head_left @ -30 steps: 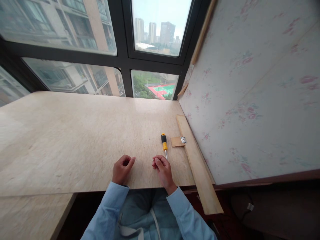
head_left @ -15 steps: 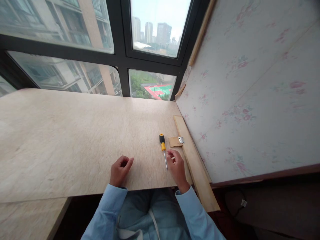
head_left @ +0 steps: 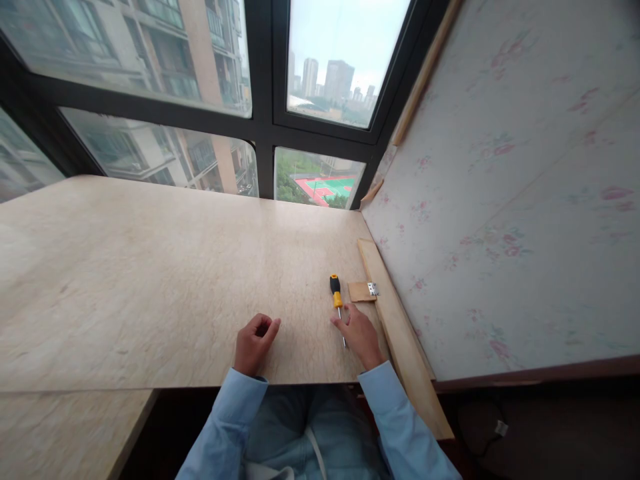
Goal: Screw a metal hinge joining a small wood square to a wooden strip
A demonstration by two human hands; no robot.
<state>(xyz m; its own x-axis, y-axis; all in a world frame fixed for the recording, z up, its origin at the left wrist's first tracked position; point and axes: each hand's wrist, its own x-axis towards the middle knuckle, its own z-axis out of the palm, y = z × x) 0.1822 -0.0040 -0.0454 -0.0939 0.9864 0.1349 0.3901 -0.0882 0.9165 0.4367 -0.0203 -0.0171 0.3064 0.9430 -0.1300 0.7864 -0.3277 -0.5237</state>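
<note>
A screwdriver point(head_left: 336, 291) with a black and yellow handle lies on the stone-like ledge, its metal shaft pointing toward me. My right hand point(head_left: 361, 335) is over that shaft, thumb and forefinger parted on either side of it; whether they touch it I cannot tell. Loosely curled, my left hand point(head_left: 254, 343) rests near the ledge's front edge with nothing visible in it. To the right of the screwdriver is a small thin wooden piece point(head_left: 361, 291). A metal hinge point(head_left: 373, 289) sits where this piece meets a long wooden board point(head_left: 400, 333).
The pale ledge point(head_left: 165, 287) stretches far to the left, with a lower surface point(head_left: 75, 427) at the front left. A dark window frame point(head_left: 265, 133) stands behind it. Flowered wallpaper point(head_left: 525, 200) covers the wall along the right, and the long board overhangs the front edge.
My right hand's thumb and forefinger have spread apart and come over the screwdriver shaft. My left hand keeps its curled pose. The whole view has shifted slightly.
</note>
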